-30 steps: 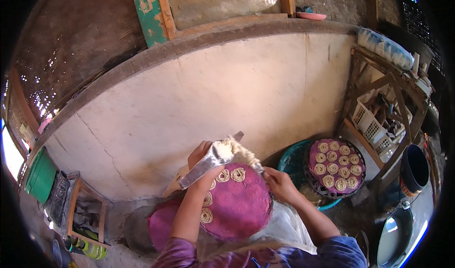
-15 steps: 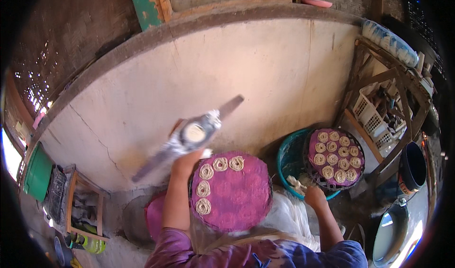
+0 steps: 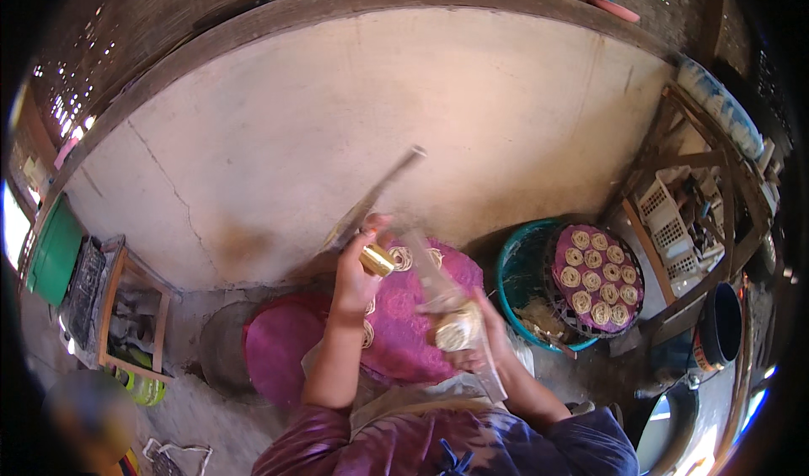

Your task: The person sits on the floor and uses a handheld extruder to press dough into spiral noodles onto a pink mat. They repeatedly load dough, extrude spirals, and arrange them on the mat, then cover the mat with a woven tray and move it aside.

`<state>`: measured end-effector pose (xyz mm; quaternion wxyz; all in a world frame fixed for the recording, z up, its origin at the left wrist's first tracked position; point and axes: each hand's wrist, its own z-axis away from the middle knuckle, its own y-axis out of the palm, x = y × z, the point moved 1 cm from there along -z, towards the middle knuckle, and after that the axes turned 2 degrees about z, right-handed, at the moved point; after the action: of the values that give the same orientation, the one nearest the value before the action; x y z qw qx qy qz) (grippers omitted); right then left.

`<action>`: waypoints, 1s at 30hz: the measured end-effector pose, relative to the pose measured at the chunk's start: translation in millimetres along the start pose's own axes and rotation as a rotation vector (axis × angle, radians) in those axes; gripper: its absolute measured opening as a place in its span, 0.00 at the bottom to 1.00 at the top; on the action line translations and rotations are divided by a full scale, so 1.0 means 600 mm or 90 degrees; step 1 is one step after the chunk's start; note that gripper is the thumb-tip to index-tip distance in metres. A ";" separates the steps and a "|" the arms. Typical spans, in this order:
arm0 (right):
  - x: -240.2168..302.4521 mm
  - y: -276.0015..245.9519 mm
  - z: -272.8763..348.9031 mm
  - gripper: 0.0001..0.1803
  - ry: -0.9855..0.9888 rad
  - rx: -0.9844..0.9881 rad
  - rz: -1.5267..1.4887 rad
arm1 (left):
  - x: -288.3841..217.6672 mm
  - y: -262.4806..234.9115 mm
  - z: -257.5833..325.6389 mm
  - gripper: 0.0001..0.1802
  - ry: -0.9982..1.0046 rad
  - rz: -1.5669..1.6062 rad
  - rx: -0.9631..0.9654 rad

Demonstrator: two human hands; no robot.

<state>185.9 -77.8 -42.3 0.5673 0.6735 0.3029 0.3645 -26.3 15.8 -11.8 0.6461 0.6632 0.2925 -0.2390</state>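
My left hand (image 3: 358,278) grips one half of a hand press, a long bar (image 3: 388,181) with a short brass-coloured cylinder (image 3: 377,259) facing right. To its right, my right hand (image 3: 495,328) is closed on the other press half (image 3: 434,282), another bar, blurred by motion, with pale dough (image 3: 455,333) at its middle. The two halves are apart. Both hands are above a round tray (image 3: 404,316) covered in purple-pink cloth. Coiled noodle-like dough rings (image 3: 400,259) lie along its far and left edges, some hidden by my hands.
At right stands a teal basin (image 3: 506,286) with dough inside; a round tray of several dough coils (image 3: 600,274) rests over its rim. A purple-pink cloth-covered round (image 3: 286,350) lies left. A pale wall (image 3: 337,97) rises ahead. Dark buckets (image 3: 720,320) stand far right.
The press has come apart into two halves. My right hand has left the teal basin and now holds one half with dough; my left hand keeps the other. The view has shifted.
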 end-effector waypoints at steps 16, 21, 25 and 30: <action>0.035 0.152 -0.009 0.47 -0.225 -0.082 1.512 | -0.033 -0.005 0.158 0.23 -0.010 -0.843 0.604; 0.034 0.141 0.002 0.57 -0.007 -0.181 1.354 | -0.004 -0.014 0.172 0.27 -0.044 -0.701 0.631; 0.082 0.106 0.051 0.72 0.432 -0.085 0.810 | -0.047 -0.020 0.160 0.37 0.018 -0.647 0.668; 0.021 -0.013 0.094 0.75 0.372 0.164 0.223 | -0.133 0.023 0.112 0.50 0.064 -0.072 0.484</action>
<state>240.1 -96.9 -53.3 0.2961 0.6488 0.3756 0.5919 -69.9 -57.5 50.0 0.3246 0.8492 0.2506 -0.3326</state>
